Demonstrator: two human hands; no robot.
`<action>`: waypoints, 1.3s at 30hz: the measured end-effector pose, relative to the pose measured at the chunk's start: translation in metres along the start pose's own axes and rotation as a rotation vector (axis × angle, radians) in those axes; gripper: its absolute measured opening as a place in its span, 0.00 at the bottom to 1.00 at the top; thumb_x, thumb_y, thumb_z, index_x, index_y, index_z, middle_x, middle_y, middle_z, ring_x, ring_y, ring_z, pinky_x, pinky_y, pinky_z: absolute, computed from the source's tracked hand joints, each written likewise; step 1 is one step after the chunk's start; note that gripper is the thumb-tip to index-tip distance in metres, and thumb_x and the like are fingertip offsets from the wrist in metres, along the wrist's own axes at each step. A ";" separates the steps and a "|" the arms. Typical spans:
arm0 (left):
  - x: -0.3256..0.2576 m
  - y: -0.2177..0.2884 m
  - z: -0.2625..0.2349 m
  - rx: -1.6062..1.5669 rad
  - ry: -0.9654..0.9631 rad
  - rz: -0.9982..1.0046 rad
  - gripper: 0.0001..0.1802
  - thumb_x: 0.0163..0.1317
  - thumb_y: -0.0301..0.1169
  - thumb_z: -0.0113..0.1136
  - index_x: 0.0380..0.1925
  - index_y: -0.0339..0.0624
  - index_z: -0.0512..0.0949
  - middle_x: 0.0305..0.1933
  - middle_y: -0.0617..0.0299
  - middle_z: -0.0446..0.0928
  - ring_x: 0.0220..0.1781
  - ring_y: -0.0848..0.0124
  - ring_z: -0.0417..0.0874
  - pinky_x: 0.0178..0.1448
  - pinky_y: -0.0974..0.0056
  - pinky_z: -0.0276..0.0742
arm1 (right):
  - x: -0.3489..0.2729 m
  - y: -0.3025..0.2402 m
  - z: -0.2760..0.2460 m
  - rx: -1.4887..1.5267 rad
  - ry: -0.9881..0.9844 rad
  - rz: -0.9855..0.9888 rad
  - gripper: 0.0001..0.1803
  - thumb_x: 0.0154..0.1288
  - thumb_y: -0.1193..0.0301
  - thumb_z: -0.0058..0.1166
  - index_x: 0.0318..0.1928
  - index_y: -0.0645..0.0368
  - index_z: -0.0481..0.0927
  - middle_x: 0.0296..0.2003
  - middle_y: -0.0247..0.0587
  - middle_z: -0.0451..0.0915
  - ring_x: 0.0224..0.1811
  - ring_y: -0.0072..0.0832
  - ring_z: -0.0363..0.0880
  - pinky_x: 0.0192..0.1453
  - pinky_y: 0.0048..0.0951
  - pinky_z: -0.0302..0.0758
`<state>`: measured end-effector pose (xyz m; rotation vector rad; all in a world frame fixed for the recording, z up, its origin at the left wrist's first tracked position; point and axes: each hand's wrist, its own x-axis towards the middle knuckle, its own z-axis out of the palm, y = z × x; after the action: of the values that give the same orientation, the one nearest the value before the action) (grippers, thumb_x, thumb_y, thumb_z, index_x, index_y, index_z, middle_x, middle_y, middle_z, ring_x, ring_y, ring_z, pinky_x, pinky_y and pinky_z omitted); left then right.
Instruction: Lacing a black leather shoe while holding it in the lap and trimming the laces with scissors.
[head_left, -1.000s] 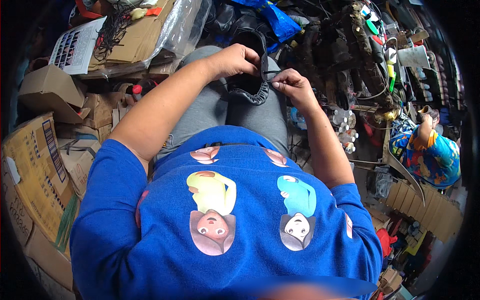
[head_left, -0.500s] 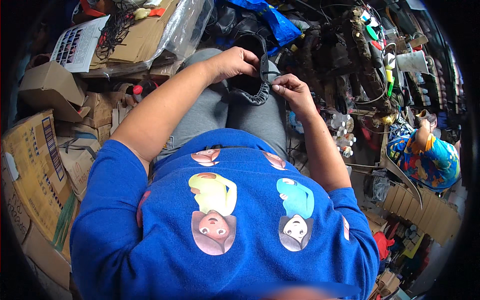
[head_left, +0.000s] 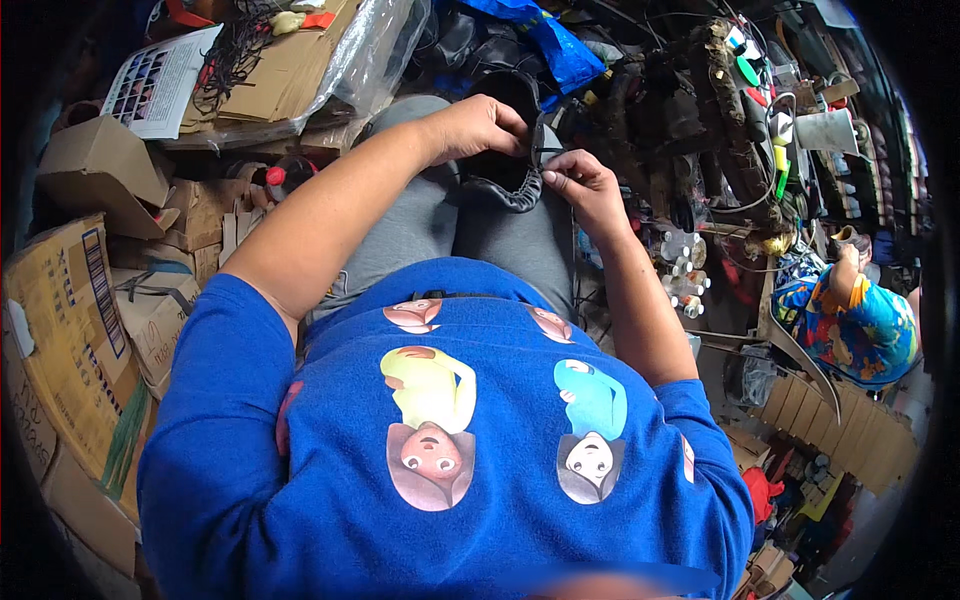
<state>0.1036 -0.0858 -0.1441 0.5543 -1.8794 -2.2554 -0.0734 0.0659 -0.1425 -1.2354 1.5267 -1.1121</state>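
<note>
Black gathered-edge shoe upper (head_left: 505,175) on lap

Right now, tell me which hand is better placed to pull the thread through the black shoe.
Right. The right hand pinches at the shoe's gathered rim, fingers free at its edge. The left hand grips the black shoe from above, steadying it on the lap.

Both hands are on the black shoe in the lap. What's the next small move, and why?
Probably draw the right hand slowly away from the shoe while the left hand holds it firm. The right fingers pinch something thin at the gathered black edge, too fine to make out, and the left hand grips the shoe's top.
</note>
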 end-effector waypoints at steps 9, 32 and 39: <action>-0.001 0.007 -0.007 0.349 -0.136 0.097 0.16 0.53 0.29 0.61 0.44 0.40 0.82 0.33 0.62 0.72 0.40 0.72 0.74 0.49 0.69 0.67 | -0.027 -0.023 0.022 -0.486 0.205 -0.179 0.10 0.52 0.79 0.58 0.37 0.56 0.82 0.27 0.37 0.75 0.30 0.27 0.74 0.36 0.25 0.71; 0.015 0.036 -0.008 0.861 -0.240 0.139 0.10 0.41 0.24 0.60 0.28 0.38 0.80 0.25 0.52 0.79 0.29 0.63 0.81 0.35 0.59 0.73 | 0.019 -0.118 0.021 -1.414 -0.303 -0.508 0.05 0.49 0.75 0.48 0.23 0.54 0.78 0.24 0.37 0.74 0.35 0.35 0.76 0.51 0.38 0.65; 0.032 0.019 -0.008 0.837 -0.222 0.178 0.13 0.42 0.24 0.61 0.32 0.43 0.82 0.30 0.52 0.82 0.33 0.63 0.83 0.40 0.59 0.75 | 0.021 -0.088 0.023 -1.233 -0.290 -0.481 0.04 0.47 0.75 0.51 0.20 0.54 0.77 0.25 0.38 0.74 0.35 0.38 0.75 0.51 0.37 0.66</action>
<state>0.0744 -0.1078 -0.1326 0.2011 -2.8294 -1.3876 -0.0346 0.0324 -0.0649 -2.5379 1.7310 -0.0833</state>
